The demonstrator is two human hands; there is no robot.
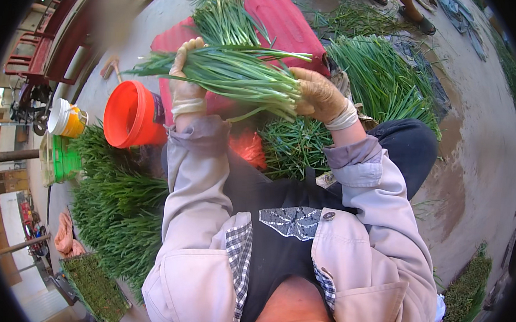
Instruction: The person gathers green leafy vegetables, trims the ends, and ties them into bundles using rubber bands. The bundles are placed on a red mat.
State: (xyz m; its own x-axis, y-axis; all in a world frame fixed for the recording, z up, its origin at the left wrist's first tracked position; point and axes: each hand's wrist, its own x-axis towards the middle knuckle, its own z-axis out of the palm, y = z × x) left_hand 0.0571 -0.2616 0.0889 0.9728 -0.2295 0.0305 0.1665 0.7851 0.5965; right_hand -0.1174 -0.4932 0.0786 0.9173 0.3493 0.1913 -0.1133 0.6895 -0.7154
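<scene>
A bunch of green leafy stalks, probably garlic chives (245,78), lies level between my two gloved hands above a red padded surface (280,16). My left hand (187,74) holds the leafy end, its palm under the leaves and its fingers upright behind them. Around the pale cut ends, my right hand (317,96) closes from the right side. Both hands wear thin, stained gloves with rolled cuffs at the wrists. Another bunch of chives (226,22) rests on the red surface just beyond. Loose green trimmings (296,148) are heaped below my right hand.
An orange-red bucket (130,115) stands at left, near a white-and-yellow pail (68,118) and a green crate (65,158). Chives are piled at left (117,214) and right (383,75). Another person's sandaled foot (419,22) is at the top right.
</scene>
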